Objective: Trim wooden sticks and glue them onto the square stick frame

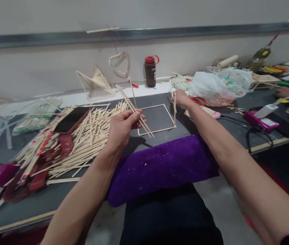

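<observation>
Left fingers (pixel 134 116) near frame edge (pixel 160 130)

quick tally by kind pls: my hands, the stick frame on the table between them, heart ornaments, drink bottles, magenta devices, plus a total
Bare hands, your left hand and right hand: 2
Four-sided pale wooden stick frame: 1
Pale heart-shaped ornament: 1
Dark bottle with red cap: 1
Magenta box-shaped devices: 2
Total: 7

Thin pale sticks (pixel 128 101), held slanting above left part of four-sided stick frame (pixel 162 129), laid flat; upright stick (pixel 174 117) at near-right corner.
</observation>
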A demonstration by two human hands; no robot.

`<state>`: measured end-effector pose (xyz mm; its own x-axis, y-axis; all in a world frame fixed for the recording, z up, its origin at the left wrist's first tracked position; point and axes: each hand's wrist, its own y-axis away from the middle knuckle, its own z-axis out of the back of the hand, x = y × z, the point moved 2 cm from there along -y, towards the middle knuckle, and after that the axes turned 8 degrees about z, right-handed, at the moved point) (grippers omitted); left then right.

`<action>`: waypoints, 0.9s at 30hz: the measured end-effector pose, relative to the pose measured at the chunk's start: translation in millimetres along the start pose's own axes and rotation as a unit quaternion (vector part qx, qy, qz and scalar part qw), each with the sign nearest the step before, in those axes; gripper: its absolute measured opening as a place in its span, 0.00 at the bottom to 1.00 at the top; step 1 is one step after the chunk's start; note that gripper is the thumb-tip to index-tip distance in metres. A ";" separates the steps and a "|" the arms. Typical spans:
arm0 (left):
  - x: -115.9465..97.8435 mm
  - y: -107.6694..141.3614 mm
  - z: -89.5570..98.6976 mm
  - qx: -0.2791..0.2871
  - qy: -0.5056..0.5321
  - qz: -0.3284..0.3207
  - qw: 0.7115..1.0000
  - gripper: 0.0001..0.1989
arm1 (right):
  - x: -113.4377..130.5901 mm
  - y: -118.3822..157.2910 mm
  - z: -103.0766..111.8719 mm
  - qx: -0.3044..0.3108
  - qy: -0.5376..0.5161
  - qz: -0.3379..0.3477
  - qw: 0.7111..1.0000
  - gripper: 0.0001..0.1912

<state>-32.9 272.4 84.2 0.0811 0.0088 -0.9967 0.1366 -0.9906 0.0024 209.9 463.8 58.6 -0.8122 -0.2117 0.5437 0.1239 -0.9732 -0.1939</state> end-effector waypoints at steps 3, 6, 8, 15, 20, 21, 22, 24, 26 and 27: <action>-2.8 -13.8 -2.5 0.010 0.028 0.012 0.999 0.11 | -1.4 7.3 3.2 0.005 0.007 0.003 1.000 0.04; -2.8 -23.2 -3.4 0.005 0.050 0.025 0.998 0.10 | 5.8 22.5 31.3 -0.072 -0.015 0.030 0.997 0.09; -2.0 -26.9 -3.8 0.002 0.060 0.036 0.998 0.08 | 20.8 46.4 60.6 -0.266 -0.165 0.087 0.946 0.11; -1.3 -29.0 -10.0 0.006 0.093 0.053 0.994 0.06 | 103.8 155.7 59.5 -0.035 -0.125 0.304 0.944 0.08; 0.2 -24.5 -13.0 0.006 0.104 0.050 0.993 0.07 | 105.5 161.6 13.7 0.158 -0.141 0.217 0.953 0.16; 1.7 -24.0 -12.9 0.004 0.111 0.054 0.992 0.07 | 103.0 159.5 7.2 0.190 -0.175 0.195 0.946 0.17; 3.6 -23.6 -12.7 0.003 0.118 0.058 0.991 0.07 | 100.8 157.9 1.7 0.215 -0.211 0.180 0.937 0.17; 7.4 -22.8 -12.1 0.006 0.130 0.069 0.989 0.07 | 97.8 156.2 -7.2 0.238 -0.280 0.158 0.917 0.16; 10.6 -21.6 -11.2 0.015 0.131 0.079 0.988 0.08 | 96.1 156.6 -15.2 0.242 -0.339 0.135 0.899 0.14; 12.0 -20.8 -10.6 0.020 0.129 0.084 0.988 0.10 | 95.6 157.3 -19.1 0.243 -0.363 0.121 0.891 0.13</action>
<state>-24.4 294.5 73.1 0.3491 -0.1276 -0.9283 0.0614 -0.9854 0.1585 140.8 292.2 64.4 -0.1679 -0.2516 0.9531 0.6212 -0.7777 -0.0958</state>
